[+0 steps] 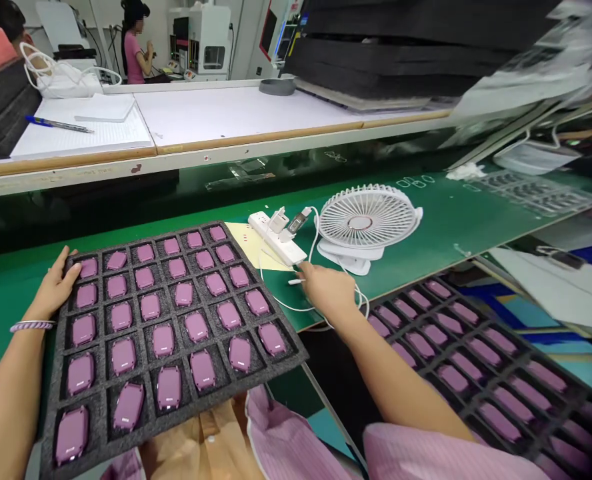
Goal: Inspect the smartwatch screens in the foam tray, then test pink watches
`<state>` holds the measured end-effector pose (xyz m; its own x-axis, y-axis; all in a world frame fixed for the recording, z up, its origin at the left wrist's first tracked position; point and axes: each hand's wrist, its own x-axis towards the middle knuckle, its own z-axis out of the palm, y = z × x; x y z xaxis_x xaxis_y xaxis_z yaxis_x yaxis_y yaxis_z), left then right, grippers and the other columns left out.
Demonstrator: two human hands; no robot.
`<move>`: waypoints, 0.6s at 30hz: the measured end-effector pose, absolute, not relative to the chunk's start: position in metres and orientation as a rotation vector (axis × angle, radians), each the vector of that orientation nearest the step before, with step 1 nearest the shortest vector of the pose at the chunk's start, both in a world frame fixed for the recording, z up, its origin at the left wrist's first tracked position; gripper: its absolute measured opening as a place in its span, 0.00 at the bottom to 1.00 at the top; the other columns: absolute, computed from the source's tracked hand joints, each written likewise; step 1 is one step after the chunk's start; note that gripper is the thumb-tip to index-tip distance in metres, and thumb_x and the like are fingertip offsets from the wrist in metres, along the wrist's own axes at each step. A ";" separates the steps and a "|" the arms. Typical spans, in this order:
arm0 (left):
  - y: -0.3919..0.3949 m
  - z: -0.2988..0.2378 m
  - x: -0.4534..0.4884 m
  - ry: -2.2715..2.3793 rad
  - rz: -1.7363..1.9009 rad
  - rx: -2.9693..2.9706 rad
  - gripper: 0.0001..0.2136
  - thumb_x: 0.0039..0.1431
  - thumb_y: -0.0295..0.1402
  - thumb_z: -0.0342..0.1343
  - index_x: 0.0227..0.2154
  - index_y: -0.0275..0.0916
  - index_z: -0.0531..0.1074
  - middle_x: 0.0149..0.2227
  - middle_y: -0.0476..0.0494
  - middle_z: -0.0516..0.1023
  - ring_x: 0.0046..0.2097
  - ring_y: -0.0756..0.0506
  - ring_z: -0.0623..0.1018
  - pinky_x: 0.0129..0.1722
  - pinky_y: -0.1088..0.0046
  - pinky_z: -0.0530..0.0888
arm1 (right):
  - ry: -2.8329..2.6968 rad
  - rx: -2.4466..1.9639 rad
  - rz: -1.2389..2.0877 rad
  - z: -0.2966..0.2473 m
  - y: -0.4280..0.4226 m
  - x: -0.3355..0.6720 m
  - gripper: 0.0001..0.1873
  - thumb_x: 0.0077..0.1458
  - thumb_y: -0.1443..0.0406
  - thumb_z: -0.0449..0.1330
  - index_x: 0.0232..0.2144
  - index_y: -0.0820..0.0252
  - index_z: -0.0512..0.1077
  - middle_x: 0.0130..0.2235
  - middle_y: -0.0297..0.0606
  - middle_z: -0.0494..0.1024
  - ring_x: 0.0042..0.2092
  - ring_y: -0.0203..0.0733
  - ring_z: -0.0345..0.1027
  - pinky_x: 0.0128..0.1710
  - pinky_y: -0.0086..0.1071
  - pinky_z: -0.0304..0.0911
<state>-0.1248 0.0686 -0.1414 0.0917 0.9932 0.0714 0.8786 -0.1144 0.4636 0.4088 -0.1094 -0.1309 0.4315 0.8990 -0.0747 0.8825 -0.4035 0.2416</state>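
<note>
A black foam tray (pixel 162 360) tilts in front of me, its compartments filled with small purple rounded cases (pixel 163 340). My left hand (pixel 53 283) grips its far left corner, thumb over the rim. Beyond the tray's right side, my right hand (pixel 329 290) is closed with the fingers pinched, and a white cable end (pixel 296 281) pokes out from under them. Just past those fingertips lies a white power strip (pixel 279 239) with plugs in it. A white clip fan (pixel 369 219) stands close by, and its cord loops around the hand.
A second foam tray of purple cases (pixel 456 360) lies lower right. Above the green bench (pixel 426 233) runs a white shelf (pixel 216 120) with a notebook, a pen (pixel 59 124) and stacked black foam (pixel 376 63). A person in pink (pixel 136 53) is in the background.
</note>
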 end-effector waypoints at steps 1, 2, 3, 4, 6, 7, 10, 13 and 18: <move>0.067 -0.141 -0.122 1.835 0.562 1.995 0.36 0.71 0.47 0.41 0.74 0.30 0.47 0.72 0.31 0.62 0.74 0.36 0.61 0.75 0.51 0.54 | 1.565 2.423 0.099 -0.133 -0.109 0.407 0.13 0.72 0.66 0.55 0.51 0.64 0.78 0.43 0.50 0.84 0.45 0.55 0.81 0.31 0.32 0.55; 0.067 -0.142 -0.120 1.809 0.595 1.928 0.36 0.70 0.46 0.43 0.74 0.32 0.47 0.73 0.32 0.61 0.75 0.36 0.59 0.75 0.48 0.50 | 1.564 2.411 0.103 -0.135 -0.109 0.406 0.13 0.73 0.66 0.55 0.52 0.63 0.77 0.41 0.49 0.84 0.43 0.54 0.81 0.30 0.32 0.54; 0.066 -0.143 -0.117 1.788 0.630 1.884 0.36 0.70 0.46 0.44 0.74 0.32 0.48 0.73 0.33 0.61 0.75 0.35 0.58 0.75 0.46 0.46 | 1.553 2.407 0.113 -0.137 -0.110 0.405 0.14 0.73 0.66 0.54 0.52 0.64 0.77 0.39 0.49 0.84 0.42 0.53 0.81 0.29 0.32 0.54; 0.066 -0.145 -0.116 1.780 0.662 1.869 0.36 0.70 0.47 0.43 0.74 0.33 0.49 0.73 0.33 0.61 0.76 0.34 0.57 0.75 0.43 0.45 | 1.537 2.406 0.123 -0.138 -0.111 0.405 0.15 0.74 0.66 0.53 0.51 0.65 0.78 0.37 0.50 0.84 0.40 0.53 0.81 0.28 0.32 0.53; 0.067 -0.151 -0.114 1.791 0.717 1.845 0.35 0.70 0.50 0.41 0.73 0.34 0.53 0.73 0.33 0.62 0.75 0.33 0.58 0.75 0.41 0.44 | 1.510 2.400 0.137 -0.135 -0.113 0.407 0.14 0.73 0.66 0.55 0.49 0.65 0.79 0.33 0.49 0.83 0.36 0.53 0.81 0.26 0.32 0.52; 0.067 -0.154 -0.113 1.806 0.746 1.828 0.36 0.71 0.52 0.39 0.73 0.33 0.54 0.73 0.32 0.61 0.76 0.33 0.57 0.75 0.42 0.46 | 1.499 2.421 0.146 -0.130 -0.115 0.409 0.12 0.71 0.65 0.57 0.46 0.63 0.80 0.32 0.48 0.82 0.34 0.53 0.80 0.25 0.31 0.51; 0.061 -0.151 -0.106 1.835 0.911 1.875 0.39 0.69 0.57 0.40 0.72 0.32 0.58 0.75 0.30 0.57 0.76 0.35 0.56 0.76 0.52 0.52 | 1.545 2.669 0.342 -0.103 -0.119 0.411 0.08 0.66 0.63 0.63 0.38 0.59 0.82 0.26 0.41 0.78 0.27 0.51 0.75 0.23 0.31 0.49; 0.036 -0.123 -0.082 1.643 1.165 2.193 0.34 0.70 0.56 0.44 0.66 0.35 0.67 0.71 0.29 0.65 0.72 0.35 0.65 0.73 0.53 0.60 | 2.142 2.765 0.876 -0.070 -0.120 0.388 0.16 0.70 0.59 0.57 0.36 0.61 0.81 0.18 0.34 0.67 0.22 0.44 0.66 0.23 0.32 0.53; -0.029 -0.059 -0.031 1.069 1.181 2.297 0.26 0.74 0.50 0.46 0.67 0.43 0.68 0.60 0.39 0.78 0.60 0.40 0.78 0.61 0.60 0.75 | 3.206 1.598 1.154 -0.037 -0.103 0.297 0.10 0.70 0.66 0.60 0.34 0.56 0.77 0.23 0.32 0.76 0.23 0.38 0.67 0.27 0.33 0.55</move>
